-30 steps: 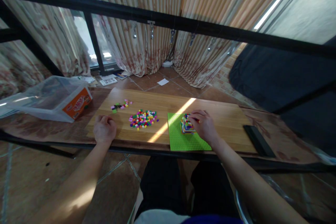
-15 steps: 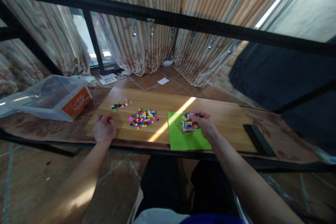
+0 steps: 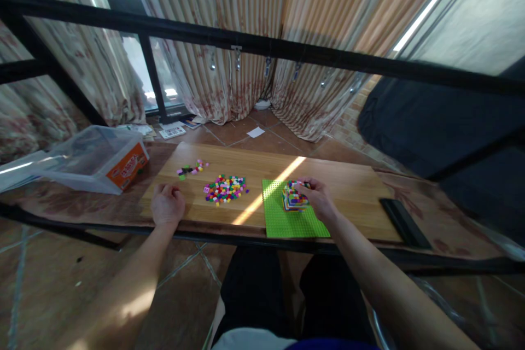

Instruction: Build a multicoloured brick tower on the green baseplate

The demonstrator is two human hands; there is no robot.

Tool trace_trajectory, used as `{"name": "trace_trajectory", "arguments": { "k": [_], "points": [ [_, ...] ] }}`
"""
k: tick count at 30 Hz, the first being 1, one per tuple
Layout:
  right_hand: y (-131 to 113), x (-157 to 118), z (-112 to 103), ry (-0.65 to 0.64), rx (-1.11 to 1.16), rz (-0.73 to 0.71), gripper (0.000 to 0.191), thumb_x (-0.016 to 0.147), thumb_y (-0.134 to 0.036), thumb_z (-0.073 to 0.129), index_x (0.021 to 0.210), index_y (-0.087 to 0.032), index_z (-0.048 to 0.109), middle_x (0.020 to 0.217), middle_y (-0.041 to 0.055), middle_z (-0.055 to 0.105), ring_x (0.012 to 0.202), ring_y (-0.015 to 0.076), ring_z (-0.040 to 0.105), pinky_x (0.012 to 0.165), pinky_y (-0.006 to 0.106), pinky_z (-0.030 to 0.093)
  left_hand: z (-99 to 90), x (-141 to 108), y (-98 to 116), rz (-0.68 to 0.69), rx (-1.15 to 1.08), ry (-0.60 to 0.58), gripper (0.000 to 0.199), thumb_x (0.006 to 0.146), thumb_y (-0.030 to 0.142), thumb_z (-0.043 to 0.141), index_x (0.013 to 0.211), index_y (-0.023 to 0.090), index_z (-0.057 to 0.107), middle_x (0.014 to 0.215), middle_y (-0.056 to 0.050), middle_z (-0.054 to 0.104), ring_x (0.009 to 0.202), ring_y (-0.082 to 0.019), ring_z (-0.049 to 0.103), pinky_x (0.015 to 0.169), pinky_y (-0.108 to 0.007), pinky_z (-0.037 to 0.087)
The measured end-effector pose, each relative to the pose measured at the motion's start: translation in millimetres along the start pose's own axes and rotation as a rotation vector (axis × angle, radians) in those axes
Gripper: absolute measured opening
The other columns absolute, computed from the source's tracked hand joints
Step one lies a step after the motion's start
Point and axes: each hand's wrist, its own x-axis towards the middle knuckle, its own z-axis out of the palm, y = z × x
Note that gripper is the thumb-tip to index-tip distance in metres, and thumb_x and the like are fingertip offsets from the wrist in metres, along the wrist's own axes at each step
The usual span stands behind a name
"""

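My left hand (image 3: 168,205) rests on the wooden board (image 3: 340,186), left of a loose pile of small colourful bricks (image 3: 226,190); its fingers are curled in and whatever they hold, if anything, is hidden. A green baseplate (image 3: 276,221) lies near the board's front edge. On it stands a block built of multicoloured bricks (image 3: 294,201). My right hand (image 3: 322,198) reaches over the block's right side, fingertips pinched at its top; any piece between them is too small to make out. A smaller group of bricks (image 3: 191,169) lies further back on the left.
A clear plastic box (image 3: 82,161) with an orange label stands at the left. A black flat object (image 3: 404,222) lies at the board's right end. A black metal bar (image 3: 254,42) with hanging clips crosses above the board. Curtains and papers are behind.
The whole view has shifted slightly, with the scene sitting lower in the picture. Both hands keep nearly the same places, my right hand still at the top of the brick block.
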Motion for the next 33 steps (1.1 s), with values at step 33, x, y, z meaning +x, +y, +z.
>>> {"name": "trace_trajectory", "arguments": {
  "k": [33],
  "points": [
    [47.9,-33.2,132.2,-0.243,-0.978,-0.594,0.016,0.087,-0.012,0.052,0.081,-0.019,0.065,0.089,0.0082,0.066,0.085,0.0199,0.06,0.077,0.031,0.047,1.8,0.2,-1.9,-0.001,-0.026,-0.004,0.022,0.08,0.019,0.043,0.082,0.017,0.065,0.101,-0.012,0.063,0.089,-0.024,0.059,0.074,-0.035,0.045]
  ]
}}
